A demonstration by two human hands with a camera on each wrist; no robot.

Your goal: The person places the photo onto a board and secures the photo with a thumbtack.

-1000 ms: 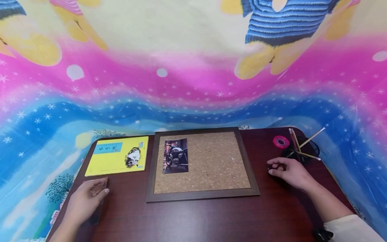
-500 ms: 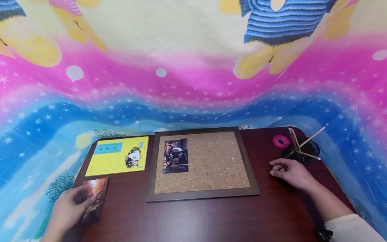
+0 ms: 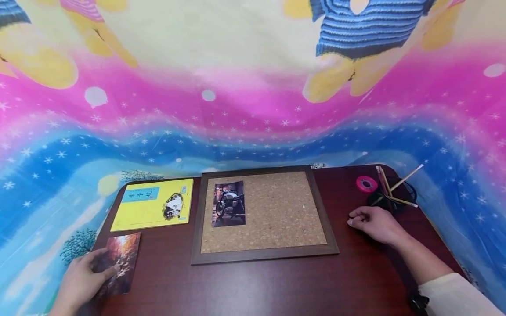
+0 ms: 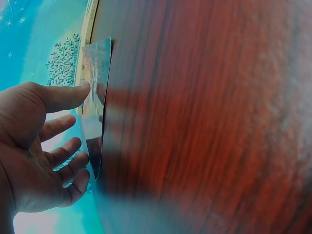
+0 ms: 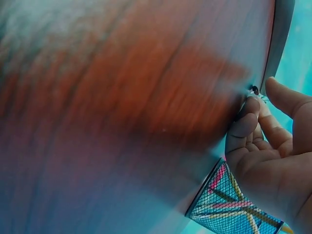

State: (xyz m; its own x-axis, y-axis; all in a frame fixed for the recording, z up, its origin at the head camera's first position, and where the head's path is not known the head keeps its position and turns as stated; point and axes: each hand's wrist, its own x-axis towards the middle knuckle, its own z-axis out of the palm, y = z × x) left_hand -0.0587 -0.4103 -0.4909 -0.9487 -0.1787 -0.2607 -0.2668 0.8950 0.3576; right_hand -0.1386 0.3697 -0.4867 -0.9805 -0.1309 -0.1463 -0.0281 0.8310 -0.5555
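Note:
In the head view, my left hand (image 3: 81,276) is over the near-left side of a glossy photo print (image 3: 124,254) with orange and dark tones. The thumb touches this print and the fingers are loosely bent by its left edge. The print (image 4: 100,92) looks slightly bowed in the left wrist view. Right of the corkboard (image 3: 276,210), my right hand (image 3: 377,226) is low over the table with its fingers curled. A tiny dark object with a pale part (image 5: 254,89) sits between the right fingertips and thumb; its kind is unclear. A motorcycle photo (image 3: 229,204) lies on the cork.
A yellow booklet (image 3: 152,204) is at the table's back left. Beyond my right hand are a pink tape roll (image 3: 366,184) and a dark mesh cup (image 3: 405,188) with several pencils. A patterned cloth (image 3: 245,87) hangs behind the table (image 3: 245,289).
My left hand has slid left and towards me, uncovering more of the orange photo, which stays on the table. My right hand has barely moved.

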